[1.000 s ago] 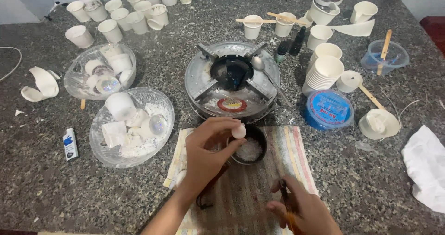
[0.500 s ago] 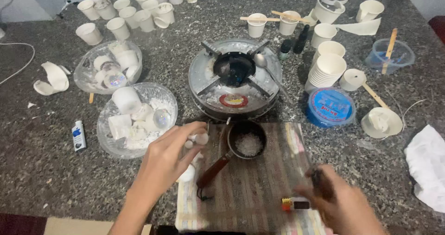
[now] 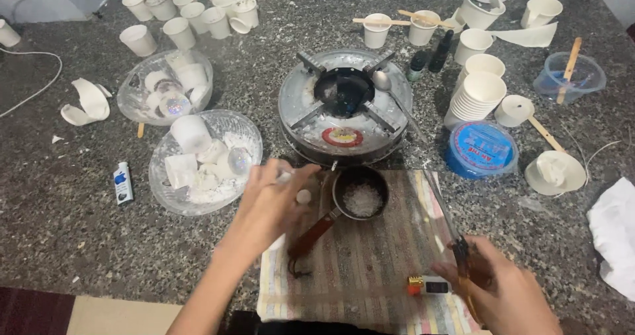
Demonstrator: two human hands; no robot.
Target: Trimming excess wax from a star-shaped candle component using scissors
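Your left hand (image 3: 274,206) pinches a small white piece (image 3: 303,196) left of the small pot (image 3: 361,194); your right hand (image 3: 506,289) grips a long lighter (image 3: 456,242) near the desk (image 3: 66,229) edge.

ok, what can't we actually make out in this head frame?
- Left hand: motion-blurred; the small white piece at its fingers can't be identified.
- Right hand: cut by the bottom edge; the thin tool it holds is smeared, kind unclear.
- Small pot: white grains inside, too small to identify.
- Pot handle: upper end hidden by the left hand.
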